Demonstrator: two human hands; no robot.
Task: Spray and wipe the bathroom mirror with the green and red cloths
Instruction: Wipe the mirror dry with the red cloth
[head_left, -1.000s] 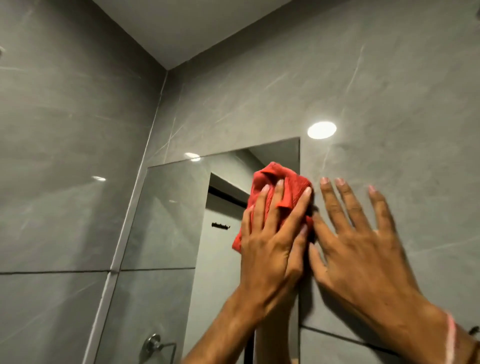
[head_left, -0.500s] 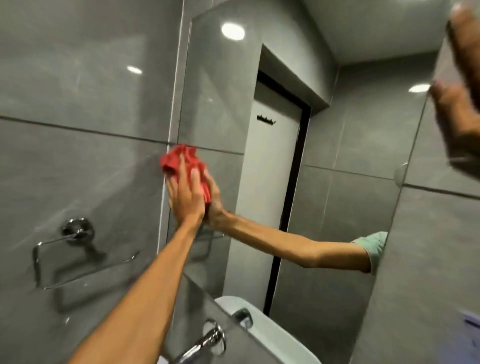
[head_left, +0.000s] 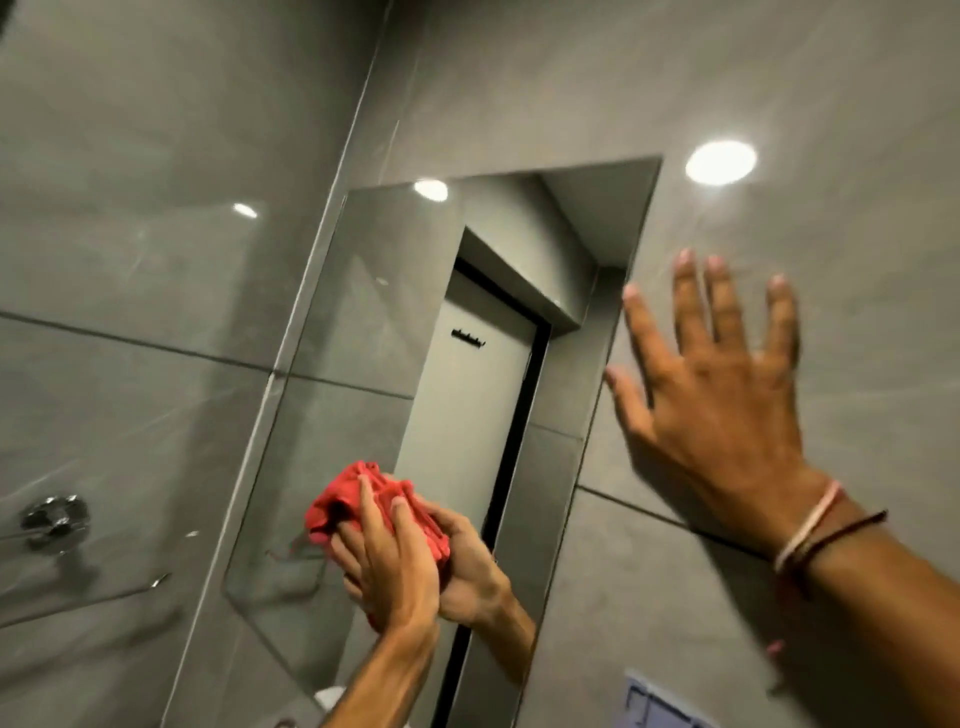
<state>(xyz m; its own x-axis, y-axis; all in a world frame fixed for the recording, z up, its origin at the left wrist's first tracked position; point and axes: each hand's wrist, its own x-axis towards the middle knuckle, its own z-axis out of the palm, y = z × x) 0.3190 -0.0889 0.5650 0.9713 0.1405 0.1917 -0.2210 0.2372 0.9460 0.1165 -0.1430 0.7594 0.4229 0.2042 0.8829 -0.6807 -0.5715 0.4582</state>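
Observation:
The bathroom mirror (head_left: 374, 291) is set in the grey tiled wall and reflects a white door and a ceiling light. My left hand (head_left: 387, 561) presses the bunched red cloth (head_left: 337, 501) flat against the lower part of the glass; its reflection meets it there. My right hand (head_left: 722, 395) rests with spread fingers on the wall tile just right of the mirror's edge, holding nothing. String bracelets circle that wrist. No green cloth or spray bottle shows.
A chrome towel ring (head_left: 54, 519) with its bar is mounted on the left wall. A bright light reflection (head_left: 719, 162) sits on the tile above my right hand. A pale sticker (head_left: 654, 701) shows at the bottom right.
The red cloth has swept from the mirror's top right to its left edge and now to the lower middle. My right hand stays planted on the wall; the view has tilted.

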